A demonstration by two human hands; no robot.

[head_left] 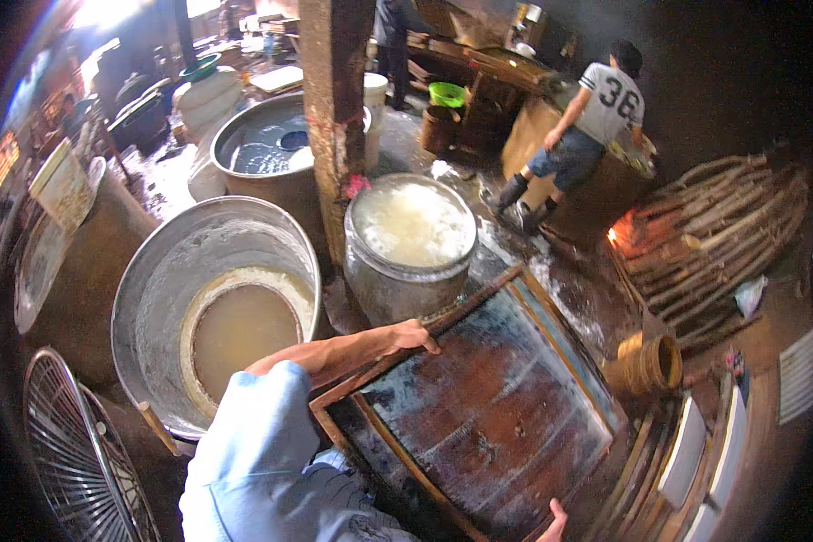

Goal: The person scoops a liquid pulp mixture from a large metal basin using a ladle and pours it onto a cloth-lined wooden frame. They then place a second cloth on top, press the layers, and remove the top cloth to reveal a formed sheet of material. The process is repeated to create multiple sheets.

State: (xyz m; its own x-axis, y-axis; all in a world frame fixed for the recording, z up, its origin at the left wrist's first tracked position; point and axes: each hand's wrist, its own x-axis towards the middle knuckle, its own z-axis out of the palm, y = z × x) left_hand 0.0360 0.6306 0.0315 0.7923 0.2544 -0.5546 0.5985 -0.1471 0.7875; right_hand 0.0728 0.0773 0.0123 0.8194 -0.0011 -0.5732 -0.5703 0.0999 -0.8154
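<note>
A large, shallow wooden tray [492, 411] with a raised rim and a wet, stained bottom is held tilted in front of me. My left hand [414, 337] is closed over its far left rim, the arm stretched across in a light blue sleeve. At the near right edge, my right hand [554, 524] grips the tray; only some fingers show, and the rest is cut off by the frame's lower edge. Beside my left arm stands a wide metal vat [144, 298] with cloudy liquid at its bottom. Just beyond the tray is a metal drum [397, 285] filled with foamy, pale liquid.
A post [330, 108] rises behind the vat, near a tub of water [262, 135]. Another person [596, 113] leans over a large container by a fire [637, 230] and stacked branches [732, 239]. A metal-ribbed fan guard [72, 443] stands lower left; white slabs [682, 452] sit lower right.
</note>
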